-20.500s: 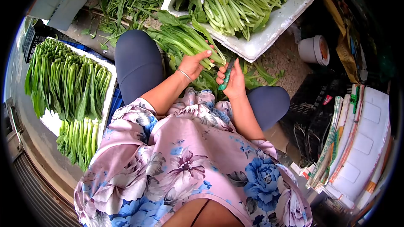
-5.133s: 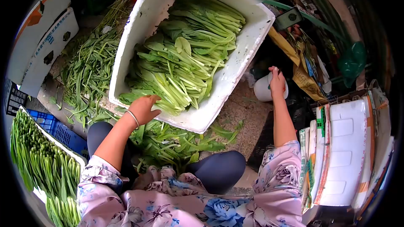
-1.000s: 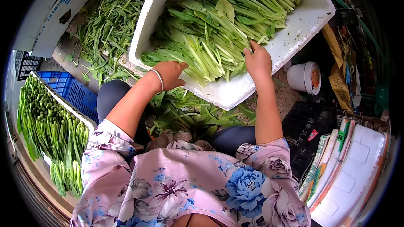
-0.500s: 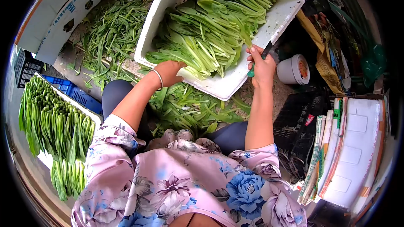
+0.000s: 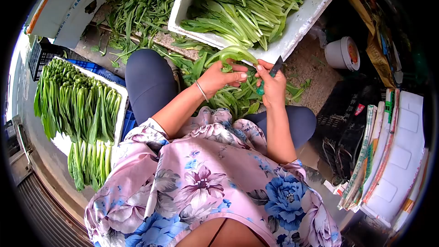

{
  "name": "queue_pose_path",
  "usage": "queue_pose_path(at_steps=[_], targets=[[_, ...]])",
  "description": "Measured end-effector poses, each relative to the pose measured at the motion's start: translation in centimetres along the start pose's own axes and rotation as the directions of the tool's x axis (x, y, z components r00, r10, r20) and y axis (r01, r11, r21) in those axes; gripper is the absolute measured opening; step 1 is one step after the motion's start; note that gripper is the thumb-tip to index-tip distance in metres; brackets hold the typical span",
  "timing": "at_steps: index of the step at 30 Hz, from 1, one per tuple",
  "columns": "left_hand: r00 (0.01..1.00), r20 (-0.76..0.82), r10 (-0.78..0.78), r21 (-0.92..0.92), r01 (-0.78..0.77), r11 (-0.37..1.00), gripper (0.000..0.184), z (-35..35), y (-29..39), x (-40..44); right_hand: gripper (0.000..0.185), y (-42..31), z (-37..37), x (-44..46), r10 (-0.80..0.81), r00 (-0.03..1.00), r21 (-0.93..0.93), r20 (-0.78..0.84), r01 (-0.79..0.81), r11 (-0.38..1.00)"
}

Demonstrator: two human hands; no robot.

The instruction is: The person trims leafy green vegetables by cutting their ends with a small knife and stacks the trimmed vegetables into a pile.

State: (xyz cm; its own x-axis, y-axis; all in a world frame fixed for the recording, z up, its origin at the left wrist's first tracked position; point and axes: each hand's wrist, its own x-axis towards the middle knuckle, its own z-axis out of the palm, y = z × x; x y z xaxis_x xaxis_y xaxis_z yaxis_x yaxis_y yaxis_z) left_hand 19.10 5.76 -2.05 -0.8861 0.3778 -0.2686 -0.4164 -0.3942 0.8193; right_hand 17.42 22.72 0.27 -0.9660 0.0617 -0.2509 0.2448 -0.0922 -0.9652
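My right hand (image 5: 273, 86) is closed around a small knife (image 5: 276, 67) with a dark blade and green handle. Its thumb and fingertip also pinch the stem end of a leafy green stalk (image 5: 241, 53). The stalk bends in an arc to the left, over my left hand (image 5: 224, 78), whose curled fingers hold its leaf part. Just beyond both hands stands a white foam box (image 5: 304, 29) of stacked leafy greens (image 5: 249, 11). Loose leaves (image 5: 235, 98) lie on the ground below my hands, partly hidden by them.
At left, bundled green stalks (image 5: 77, 105) fill a white tray over a blue crate (image 5: 129, 121). A heap of leaves (image 5: 144, 7) lies at the back. To the right are a white bucket (image 5: 339, 54), a black crate (image 5: 345, 110) and stacked foam panels (image 5: 402, 151).
Both hands have come away from the box toward my lap, and one stalk is now bent between them. The view has shifted, so the box appears higher and farther right.
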Motion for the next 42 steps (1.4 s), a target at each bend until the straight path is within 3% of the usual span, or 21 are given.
queue_pose_path(at_steps=[5,11,16,19,20,21,23,32,34,37,39,42], targets=[[0.989,-0.127,-0.072,-0.177,0.048,0.983,0.038,-1.0,-0.8,0.1,0.023,1.7,-0.5,-1.1,0.091,0.996,0.008,0.026,-0.091,0.996],[0.98,-0.165,-0.113,-0.197,0.08,0.977,0.035,-1.4,-2.6,0.0,0.026,3.0,-0.2,-2.1,0.234,0.968,0.019,0.091,-0.237,0.971],[0.957,-0.271,-0.103,-0.229,0.04,0.973,0.033,-2.0,-3.9,0.5,0.022,4.4,0.3,-2.1,0.233,0.968,-0.022,0.098,-0.232,0.972],[0.915,-0.392,-0.098,-0.241,0.0,0.971,0.024,-2.6,-4.6,0.7,0.034,5.4,0.8,-2.2,0.276,0.955,0.041,0.106,-0.282,0.959],[0.914,-0.394,-0.099,-0.243,0.0,0.97,0.024,-2.8,-4.9,0.7,0.041,5.6,1.0,-2.4,0.358,0.922,0.25,0.149,-0.385,0.888],[0.907,-0.414,-0.08,-0.222,-0.015,0.975,0.022,-2.9,-4.9,0.8,0.048,5.9,1.2,-2.4,0.423,0.881,0.441,0.21,-0.472,0.764],[0.898,-0.435,-0.062,-0.202,-0.03,0.979,0.021,-3.1,-5.1,1.0,0.051,7.1,1.7,-2.5,0.42,0.861,0.479,0.287,-0.508,0.715],[0.872,-0.488,-0.038,-0.105,-0.015,0.994,0.019,-2.4,-5.1,0.6,0.019,8.6,2.1,-1.6,0.421,0.83,0.505,0.366,-0.557,0.66],[0.884,-0.467,0.002,-0.036,-0.021,0.999,0.018,-2.2,-4.9,0.5,0.015,9.5,1.7,-1.4,0.417,0.789,0.574,0.451,-0.615,0.541],[0.891,-0.443,0.102,0.068,-0.081,0.994,0.017,-2.5,-5.7,0.5,0.014,9.7,0.7,-1.6,0.53,0.704,0.509,0.473,-0.709,0.487],[0.884,-0.445,0.142,0.106,-0.106,0.989,0.018,-2.3,-5.6,0.6,0.016,10.6,-0.1,-1.6,0.676,0.676,0.281,0.293,-0.737,0.615],[0.883,-0.424,0.203,0.243,-0.105,0.964,0.014,-3.0,-6.7,1.0,0.033,10.3,-0.3,-1.8,0.706,0.641,0.345,0.302,-0.763,0.546]])
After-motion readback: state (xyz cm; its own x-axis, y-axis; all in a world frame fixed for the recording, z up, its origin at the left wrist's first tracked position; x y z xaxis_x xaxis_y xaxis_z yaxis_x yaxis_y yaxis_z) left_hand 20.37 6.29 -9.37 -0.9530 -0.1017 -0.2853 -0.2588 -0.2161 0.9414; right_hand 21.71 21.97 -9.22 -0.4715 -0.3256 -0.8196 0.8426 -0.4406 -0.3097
